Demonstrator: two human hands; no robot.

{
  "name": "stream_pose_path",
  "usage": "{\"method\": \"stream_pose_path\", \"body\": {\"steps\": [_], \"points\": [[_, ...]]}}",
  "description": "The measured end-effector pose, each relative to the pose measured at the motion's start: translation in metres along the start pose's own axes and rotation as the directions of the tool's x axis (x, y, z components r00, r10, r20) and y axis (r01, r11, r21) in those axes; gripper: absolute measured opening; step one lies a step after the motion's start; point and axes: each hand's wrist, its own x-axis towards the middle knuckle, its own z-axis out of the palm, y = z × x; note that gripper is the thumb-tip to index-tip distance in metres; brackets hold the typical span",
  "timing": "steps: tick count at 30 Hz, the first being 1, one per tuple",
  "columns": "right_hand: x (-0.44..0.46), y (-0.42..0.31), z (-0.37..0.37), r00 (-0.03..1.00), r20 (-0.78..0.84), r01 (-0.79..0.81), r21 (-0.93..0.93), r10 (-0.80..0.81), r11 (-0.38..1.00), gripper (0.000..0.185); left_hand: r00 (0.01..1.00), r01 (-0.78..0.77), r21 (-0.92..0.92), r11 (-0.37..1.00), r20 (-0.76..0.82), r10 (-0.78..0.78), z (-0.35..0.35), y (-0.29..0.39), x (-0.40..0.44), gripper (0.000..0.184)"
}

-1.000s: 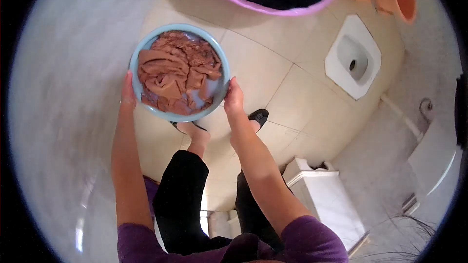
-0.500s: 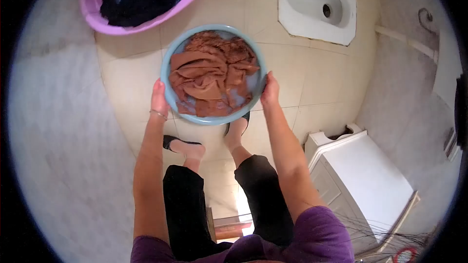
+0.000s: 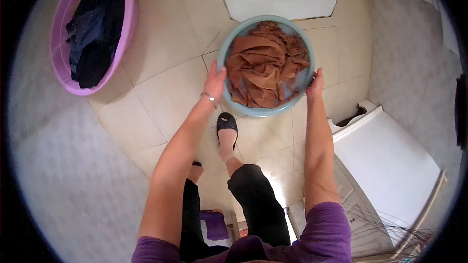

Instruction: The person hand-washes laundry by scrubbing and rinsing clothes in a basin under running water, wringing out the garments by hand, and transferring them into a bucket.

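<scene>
Between my two hands is a round light-blue basin [image 3: 266,112], held up off the floor. Brown wet cloth [image 3: 265,63] lies bunched in it, with cloudy water around its edges. My left hand [image 3: 214,83] grips the basin's left side, a bracelet at the wrist. On the opposite side, my right hand [image 3: 315,84] is closed on the rim. The fingers of both hands are partly hidden under and behind the basin.
A pink tub [image 3: 127,29] with dark clothes [image 3: 95,34] stands at the upper left. Ahead is a white squat toilet [image 3: 278,7] set in the tiled floor [image 3: 161,87]. To the right stands a white cabinet [image 3: 390,156]; walls rise on both sides.
The basin in my hands has shifted right in view, nearer the squat toilet. My view has turned, and one foot has stepped forward. The pink tub now appears farther left.
</scene>
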Motion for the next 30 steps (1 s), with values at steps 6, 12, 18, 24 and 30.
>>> {"method": "stream_pose_path", "body": {"steps": [6,12,18,24,30], "points": [[-0.05,-0.013,0.015,0.998,0.049,-0.027,-0.376,0.048,0.926,0.089,0.99,-0.103,0.223,0.969,0.117,0.079,-0.027,0.018,0.002,0.063],[-0.186,0.003,0.144,0.937,0.174,0.348,-0.509,-0.301,0.787,0.055,0.832,-0.483,0.537,0.691,0.036,0.554,-0.21,0.114,-0.087,0.057],[-0.391,0.059,0.406,0.675,0.597,0.716,-0.386,-0.434,0.582,0.038,0.414,-0.457,0.775,0.435,-0.248,0.876,-0.495,0.25,-0.115,0.04],[-0.548,0.145,0.64,0.203,0.925,0.968,-0.14,-0.321,0.208,0.054,0.559,-0.087,0.824,0.56,-0.425,0.712,-0.665,0.299,-0.058,0.049],[-0.381,0.063,0.583,0.191,0.923,0.967,-0.235,-0.335,-0.096,0.067,0.616,0.054,0.995,0.086,-0.101,0.781,-0.366,0.324,0.015,0.056]]}}
